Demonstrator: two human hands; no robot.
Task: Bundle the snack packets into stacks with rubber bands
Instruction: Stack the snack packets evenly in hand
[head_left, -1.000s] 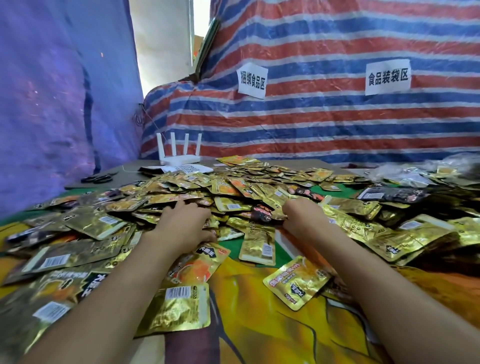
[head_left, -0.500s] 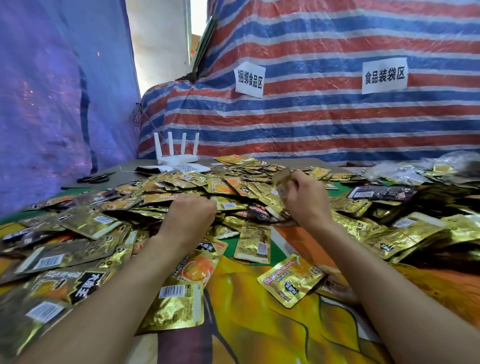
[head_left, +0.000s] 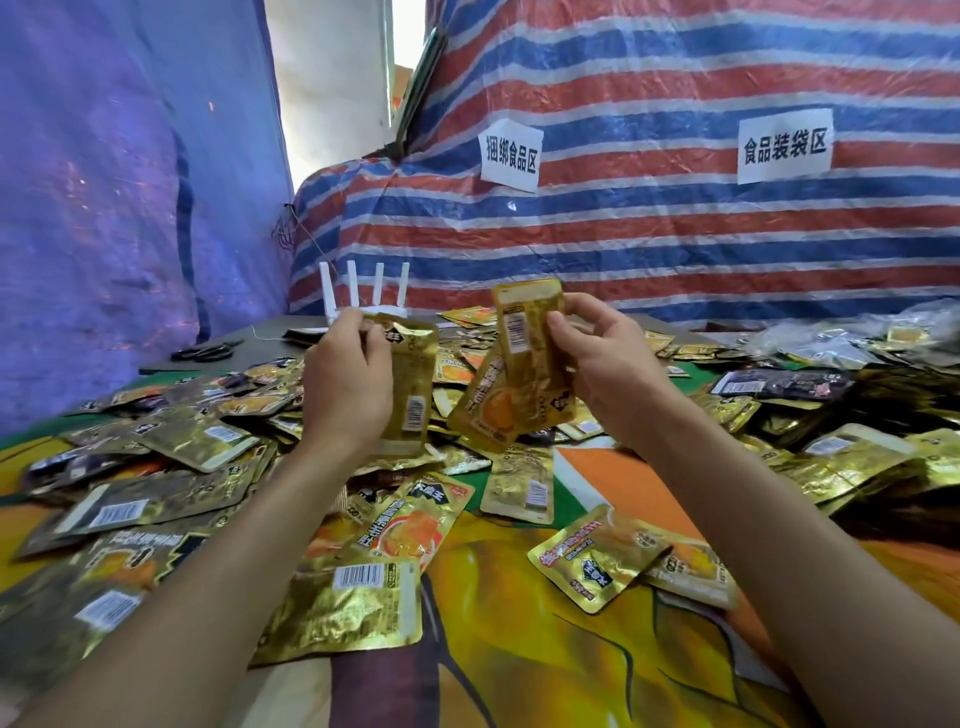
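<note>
Left hand (head_left: 347, 387) and right hand (head_left: 605, 364) grip crinkly gold foil packets (head_left: 530, 364)

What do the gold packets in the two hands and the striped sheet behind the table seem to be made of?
The gold packets: probably metallised plastic foil, glossy; they show bright crinkled reflections and flat sealed edges.
The striped sheet: looks like woven plastic tarpaulin, slightly shiny; fine creases and pale glints run across the red, blue and white bands.

The counter (head_left: 545, 670) lies strewn with snack packets (head_left: 197, 441).
A router (head_left: 363, 301) stands behind them, scissors (head_left: 208, 353) left of it, two signs (head_left: 511, 156) on the tarp (head_left: 675, 234) behind.
</note>
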